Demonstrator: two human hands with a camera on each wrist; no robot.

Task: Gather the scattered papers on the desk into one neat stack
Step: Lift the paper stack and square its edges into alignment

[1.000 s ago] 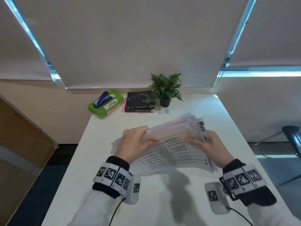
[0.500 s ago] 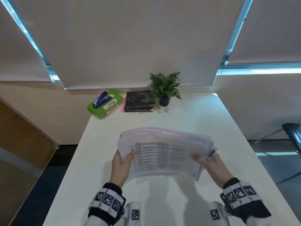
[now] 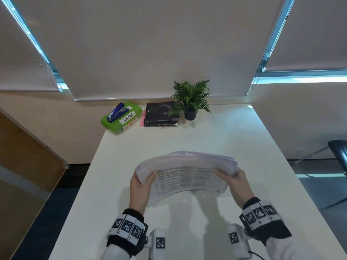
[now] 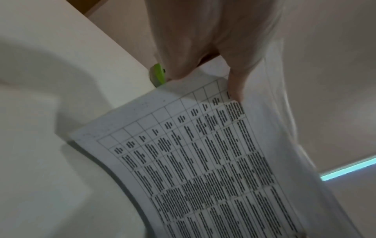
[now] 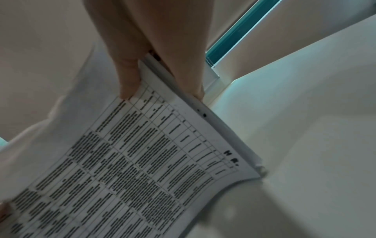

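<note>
A thick stack of printed papers (image 3: 187, 175) with tables of text stands tilted on its lower edge on the white desk (image 3: 187, 139), near its middle. My left hand (image 3: 142, 182) grips the stack's left end, thumb on the printed front sheet. My right hand (image 3: 234, 182) grips the right end the same way. In the left wrist view the thumb (image 4: 236, 87) presses the front sheet of the papers (image 4: 203, 161). The right wrist view shows the thumb (image 5: 128, 77) on the papers (image 5: 132, 161) and fingers behind them.
At the desk's far edge stand a green box (image 3: 122, 118) labelled LARGE with a blue stapler (image 3: 116, 111) on it, two stacked dark books (image 3: 161, 114) and a small potted fern (image 3: 190, 100). A dark chair (image 3: 338, 152) is beyond the desk's right side.
Both hands slid from the top of the stack to its two ends and drew nearer to me. The stack turned more upright with its printed face toward me, its lower edge on the desk.
</note>
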